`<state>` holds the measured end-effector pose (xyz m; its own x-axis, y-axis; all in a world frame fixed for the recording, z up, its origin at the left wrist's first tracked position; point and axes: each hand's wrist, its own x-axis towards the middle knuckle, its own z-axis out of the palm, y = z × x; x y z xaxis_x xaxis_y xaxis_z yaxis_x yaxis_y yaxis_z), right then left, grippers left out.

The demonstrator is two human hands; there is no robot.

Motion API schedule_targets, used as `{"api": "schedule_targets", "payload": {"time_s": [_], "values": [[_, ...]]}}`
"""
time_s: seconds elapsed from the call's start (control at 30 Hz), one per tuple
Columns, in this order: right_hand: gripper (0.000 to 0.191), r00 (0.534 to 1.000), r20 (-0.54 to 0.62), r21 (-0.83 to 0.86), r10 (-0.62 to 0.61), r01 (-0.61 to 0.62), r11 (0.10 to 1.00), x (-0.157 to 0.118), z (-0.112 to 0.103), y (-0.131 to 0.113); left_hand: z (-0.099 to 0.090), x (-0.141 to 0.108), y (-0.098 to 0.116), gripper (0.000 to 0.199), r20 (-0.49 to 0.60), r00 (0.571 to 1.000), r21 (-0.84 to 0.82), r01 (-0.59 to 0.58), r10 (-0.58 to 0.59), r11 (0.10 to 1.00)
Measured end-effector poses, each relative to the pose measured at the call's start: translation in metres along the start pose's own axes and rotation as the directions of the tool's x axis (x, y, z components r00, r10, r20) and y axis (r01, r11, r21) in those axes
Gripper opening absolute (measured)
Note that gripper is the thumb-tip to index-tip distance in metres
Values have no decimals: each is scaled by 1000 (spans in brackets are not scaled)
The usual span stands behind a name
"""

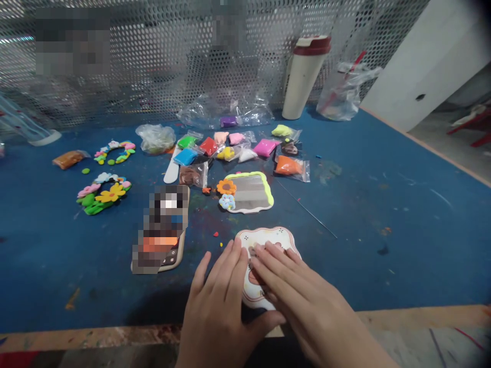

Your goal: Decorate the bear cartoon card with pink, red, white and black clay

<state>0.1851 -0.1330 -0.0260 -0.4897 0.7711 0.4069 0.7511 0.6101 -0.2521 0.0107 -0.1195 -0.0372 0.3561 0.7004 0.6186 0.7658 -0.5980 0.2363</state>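
My left hand (220, 296) lies with fingers stretched out along the left edge of a white scalloped board (268, 235) with a printed design. Flat across the middle of that board rests my right hand (303, 286), fingers extended and close together. Anything under the right palm is hidden. Just beyond the board lies a small mirror (249, 191) with a wavy frame, partly edged in yellow-green clay. An orange clay flower (226, 186) and a light blue clay flower (227, 202) sit on its left side. A thin metal rod (316, 219) lies to the right.
Left of my hands is a phone (176, 253). Several clay packets, such as an orange one (288, 165), spread behind the mirror near a white spatula (171, 171). Two clay flower rings, one nearer (92, 207), lie left. A tumbler (303, 82) stands by the perforated metal screen (153, 61).
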Motion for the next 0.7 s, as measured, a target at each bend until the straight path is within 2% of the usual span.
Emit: {"api": "schedule_targets", "payload": {"time_s": [0.1, 0.17, 0.27, 0.4, 0.5, 0.6, 0.7], "values": [[49, 993, 104, -77, 54, -46, 996, 14, -2, 6, -2, 2, -2, 64, 40, 996, 65, -83, 80, 994], [46, 991, 99, -148, 93, -78, 986, 18, -4, 12, -4, 2, -3, 67, 51, 993, 79, -108, 105, 991], [42, 992, 57, -163, 110, -100, 982, 10, -10, 16, -4, 2, -4, 65, 32, 997, 64, -79, 77, 995], [44, 998, 69, -58, -6, 10, 998, 2, -18, 7, -2, 1, -3, 61, 27, 997, 64, -67, 66, 996], [46, 992, 104, 19, -69, 68, 998, 12, -14, 1, -1, 1, -2, 51, 17, 998, 49, -58, 57, 997], [45, 994, 105, -30, 25, -22, 999, 23, -7, 7, 0, 2, -1, 57, -10, 1000, 7, -19, 19, 1000], [43, 994, 72, -125, 87, -77, 989, 16, -7, 17, 0, 2, 1, 61, -37, 999, -26, 15, -16, 1000]]}}
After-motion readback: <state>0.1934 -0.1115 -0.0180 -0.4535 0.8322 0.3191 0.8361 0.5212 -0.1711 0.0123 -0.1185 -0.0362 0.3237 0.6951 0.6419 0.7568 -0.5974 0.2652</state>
